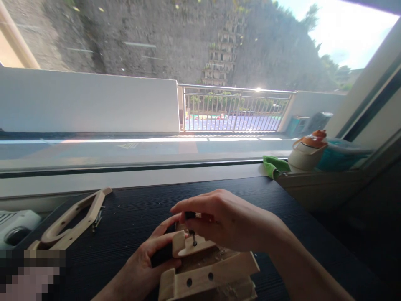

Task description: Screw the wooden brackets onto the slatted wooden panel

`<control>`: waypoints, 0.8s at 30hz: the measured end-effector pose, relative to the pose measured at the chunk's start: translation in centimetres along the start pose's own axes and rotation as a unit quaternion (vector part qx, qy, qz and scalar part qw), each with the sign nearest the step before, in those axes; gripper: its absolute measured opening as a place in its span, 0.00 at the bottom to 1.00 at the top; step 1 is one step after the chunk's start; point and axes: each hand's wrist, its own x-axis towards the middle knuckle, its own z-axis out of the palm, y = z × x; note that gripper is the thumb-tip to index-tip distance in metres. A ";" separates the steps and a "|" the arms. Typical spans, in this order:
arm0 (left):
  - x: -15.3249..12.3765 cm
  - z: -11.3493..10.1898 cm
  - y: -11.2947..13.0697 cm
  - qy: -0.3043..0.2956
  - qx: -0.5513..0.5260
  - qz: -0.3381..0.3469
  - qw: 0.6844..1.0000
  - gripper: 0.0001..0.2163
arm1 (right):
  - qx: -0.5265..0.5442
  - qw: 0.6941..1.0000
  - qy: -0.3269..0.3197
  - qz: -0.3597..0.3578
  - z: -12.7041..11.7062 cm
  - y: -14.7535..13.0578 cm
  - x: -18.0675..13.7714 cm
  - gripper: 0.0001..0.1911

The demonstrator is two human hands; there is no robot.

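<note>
A small wooden assembly (206, 276) of light blocks with two drilled holes sits on the dark table (282, 217) near its front edge. My left hand (147, 263) grips its left side, fingers wrapped round a wooden piece. My right hand (228, 219) is closed round a short screwdriver (190, 221) with a dark handle, its tip pointing down onto a flat wooden part on top of the assembly.
A cut-out wooden frame piece (73, 217) lies at the left with a few screws (97, 219) beside it. A white device (15, 228) sits at the far left. On the window ledge to the right are a green cloth (275, 166) and a white lidded container (305, 152).
</note>
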 end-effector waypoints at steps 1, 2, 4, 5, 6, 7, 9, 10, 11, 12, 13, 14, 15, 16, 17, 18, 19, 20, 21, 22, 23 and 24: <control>0.0 0.0 -0.1 0.001 -0.001 0.001 1.000 0.17 | -0.002 1.000 0.009 0.004 0.0 0.2 0.0 0.16; 0.0 0.1 -0.1 0.003 -0.003 0.002 1.000 0.17 | -0.005 1.000 0.018 0.008 0.1 0.4 0.1 0.16; -0.1 0.2 -0.2 0.005 -0.003 0.003 1.000 0.17 | -0.017 0.999 0.038 0.013 0.3 0.8 0.2 0.15; 0.0 0.2 -0.2 0.005 -0.001 0.003 1.000 0.17 | -0.028 0.998 0.048 0.014 0.4 1.0 0.3 0.14; 0.0 0.2 -0.2 0.004 0.002 0.003 1.000 0.17 | -0.041 0.997 0.058 0.015 0.5 1.1 0.4 0.14; 0.0 0.2 -0.2 0.003 0.005 0.004 1.000 0.17 | -0.053 0.996 0.068 0.014 0.6 1.2 0.4 0.14; 0.0 0.1 -0.2 0.001 0.009 0.004 1.000 0.17 | -0.070 0.995 0.077 0.011 0.7 1.1 0.5 0.15; 0.0 0.1 -0.3 -0.001 0.011 0.005 1.000 0.17 | -0.069 0.995 0.073 0.008 0.7 0.9 0.4 0.16; 0.0 0.1 -0.3 -0.002 0.013 0.005 1.000 0.16 | -0.062 0.996 0.062 0.003 0.7 0.7 0.4 0.17; 0.0 0.0 -0.3 -0.001 0.016 0.003 1.000 0.16 | -0.049 0.998 0.046 -0.006 0.6 0.5 0.3 0.19; -0.1 0.0 -0.3 -0.001 0.017 0.001 1.000 0.16 | -0.032 0.999 0.028 -0.016 0.5 0.2 0.1 0.20; -0.1 0.0 -0.3 0.001 0.019 -0.002 1.000 0.16 | -0.016 1.000 0.012 -0.025 0.3 0.0 0.0 0.21; -0.1 0.1 -0.2 0.002 0.020 -0.004 1.000 0.16 | -0.004 1.000 0.000 -0.029 0.2 -0.2 -0.1 0.21; -0.1 0.1 -0.2 0.003 0.020 -0.005 1.000 0.16 | 0.001 1.000 -0.009 -0.028 0.1 -0.3 -0.1 0.21; -0.1 0.1 -0.1 0.003 0.020 -0.004 1.000 0.16 | 0.000 1.000 -0.010 -0.021 0.0 -0.3 -0.2 0.20; 0.0 0.1 -0.1 0.002 0.021 -0.001 1.000 0.16 | -0.006 1.000 -0.006 -0.012 0.0 -0.3 -0.2 0.19; 0.0 0.1 0.0 0.001 0.022 0.001 1.000 0.16 | -0.014 1.000 0.002 -0.001 0.0 -0.1 -0.1 0.19; 0.0 0.1 0.0 0.000 0.024 0.003 1.000 0.17 | -0.025 1.000 0.012 0.008 0.0 0.1 -0.1 0.18; 0.1 0.0 0.0 0.000 0.026 0.004 1.000 0.17 | -0.037 0.999 0.024 0.015 0.1 0.4 0.0 0.17; 0.1 0.0 0.0 -0.001 0.028 0.004 1.000 0.17 | -0.050 0.998 0.037 0.020 0.2 0.6 0.1 0.17; 0.1 0.0 0.0 -0.002 0.029 0.005 1.000 0.17 | -0.063 0.996 0.050 0.023 0.3 0.9 0.2 0.17; 0.1 0.0 -0.1 -0.003 0.029 0.005 1.000 0.17 | -0.077 0.995 0.059 0.026 0.4 1.1 0.3 0.16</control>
